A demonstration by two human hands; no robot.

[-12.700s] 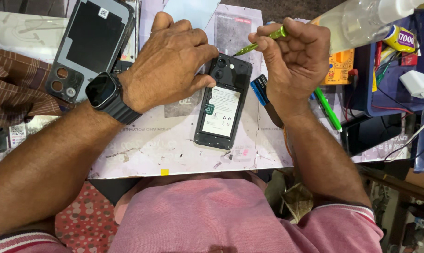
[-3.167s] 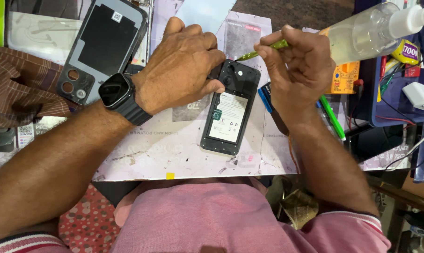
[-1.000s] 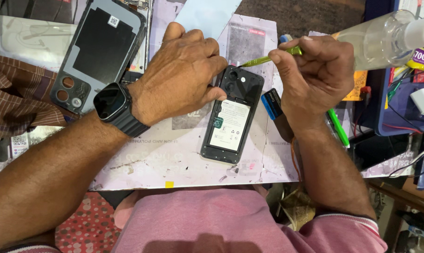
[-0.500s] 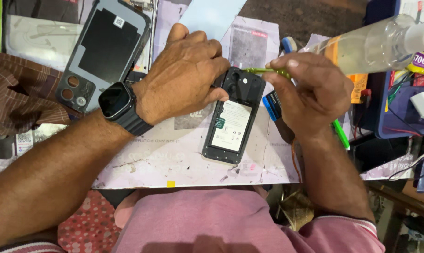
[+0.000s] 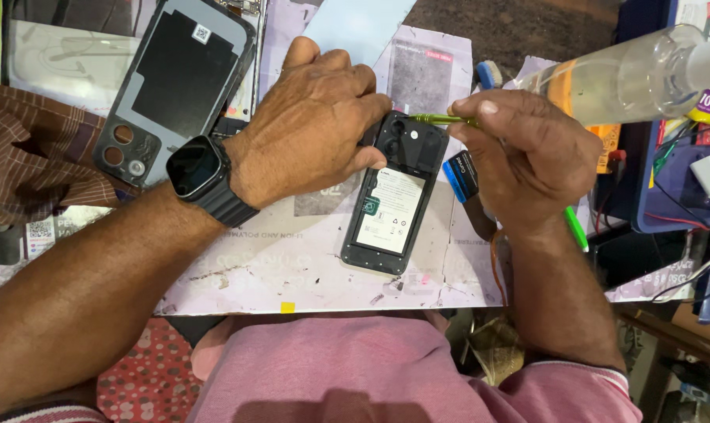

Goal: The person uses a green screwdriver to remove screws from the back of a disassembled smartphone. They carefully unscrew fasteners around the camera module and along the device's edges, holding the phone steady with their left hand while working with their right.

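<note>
An opened black phone (image 5: 394, 204) lies back-up on a pale worn work mat (image 5: 292, 266), its white-labelled battery showing. My left hand (image 5: 308, 129), with a black smartwatch (image 5: 194, 168) on the wrist, presses on the phone's upper left corner and holds it steady. My right hand (image 5: 527, 153) grips a thin green screwdriver (image 5: 441, 120), whose tip rests on the phone's top edge near the camera area.
A removed grey back cover (image 5: 175, 86) lies at the upper left. A clear plastic bottle (image 5: 629, 74) lies at the upper right beside a blue tray (image 5: 676, 180) with cables. A brown checked cloth (image 5: 26, 157) sits left. A green tool (image 5: 576, 229) pokes out below my right hand.
The screwdriver tip has come down from above the phone onto its top edge, and my right hand has lowered and moved in toward it. My left hand keeps its hold.
</note>
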